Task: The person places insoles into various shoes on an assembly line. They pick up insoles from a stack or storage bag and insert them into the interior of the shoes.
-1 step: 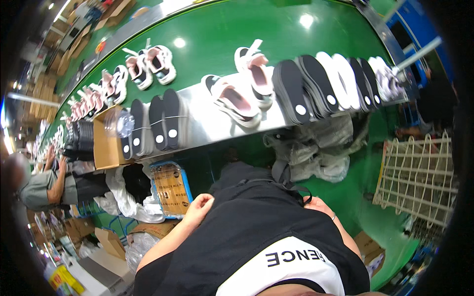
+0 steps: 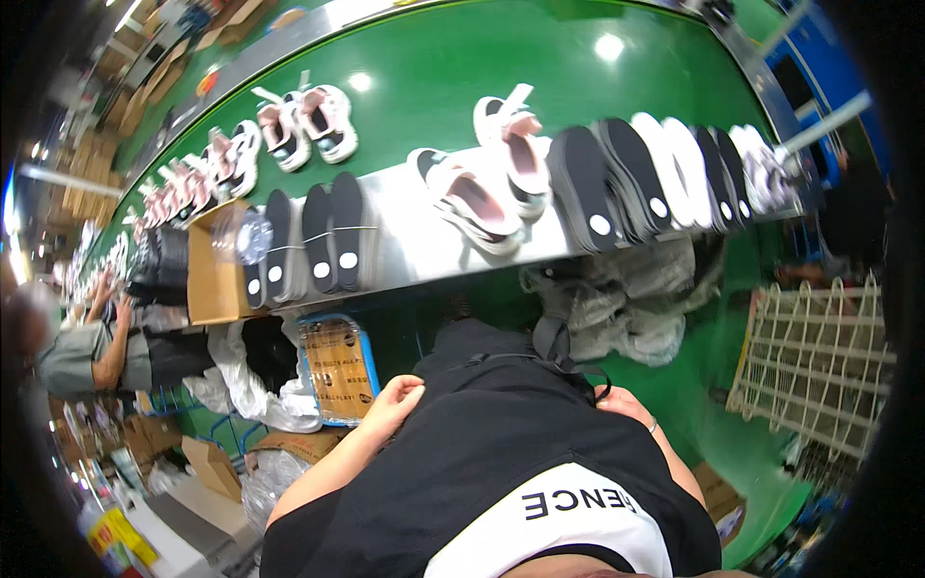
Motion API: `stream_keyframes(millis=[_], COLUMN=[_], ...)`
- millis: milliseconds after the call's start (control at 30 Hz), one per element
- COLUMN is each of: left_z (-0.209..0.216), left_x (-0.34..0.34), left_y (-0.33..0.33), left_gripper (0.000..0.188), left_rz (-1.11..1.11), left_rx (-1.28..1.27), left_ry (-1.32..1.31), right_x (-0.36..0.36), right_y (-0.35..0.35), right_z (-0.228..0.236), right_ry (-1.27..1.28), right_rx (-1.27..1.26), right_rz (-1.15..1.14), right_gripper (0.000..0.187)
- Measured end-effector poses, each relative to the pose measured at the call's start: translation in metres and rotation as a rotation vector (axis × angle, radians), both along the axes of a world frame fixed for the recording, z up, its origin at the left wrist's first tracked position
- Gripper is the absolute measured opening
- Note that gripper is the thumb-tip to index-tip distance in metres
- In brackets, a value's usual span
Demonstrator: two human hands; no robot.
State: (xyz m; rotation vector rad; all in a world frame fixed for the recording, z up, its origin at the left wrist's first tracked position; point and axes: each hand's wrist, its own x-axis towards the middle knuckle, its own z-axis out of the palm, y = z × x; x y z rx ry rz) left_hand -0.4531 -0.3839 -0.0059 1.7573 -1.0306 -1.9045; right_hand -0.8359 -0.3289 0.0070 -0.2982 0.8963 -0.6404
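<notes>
We're resting our left hand and right hand against the black cloth garment, lower centre; we're unable to tell if either's gripping. White-and-pink sneakers are sitting upper centre.

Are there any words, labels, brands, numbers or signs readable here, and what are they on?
Black garment: large letters on its white panel, upside down here; not copied out.
Brown panel in a blue frame: dark printing, not copied out.
Round stickers on black insoles: too small.
Yellow package: too blurred.
</notes>
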Motion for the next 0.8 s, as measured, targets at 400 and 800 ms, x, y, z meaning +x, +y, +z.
stream_keyframes(millis=[400,800], left_z=[0.037,-0.017], left_x=[0.085,0.08], left_y=[-0.051,-0.143], left_gripper=[0.041,0.029], left_rz=[0.121,-0.359], left_rx=[0.564,-0.144], left_ry=[0.427,0.21], right_x=[0.084,0.155], right_y=[-0.166,-0.252], right_z=[0.011,-0.005], right_ry=[0.44,0.613], right_rx=[-0.016,-0.17], right_rz=[0.519,0.748], right_gripper=[0.016,0.018])
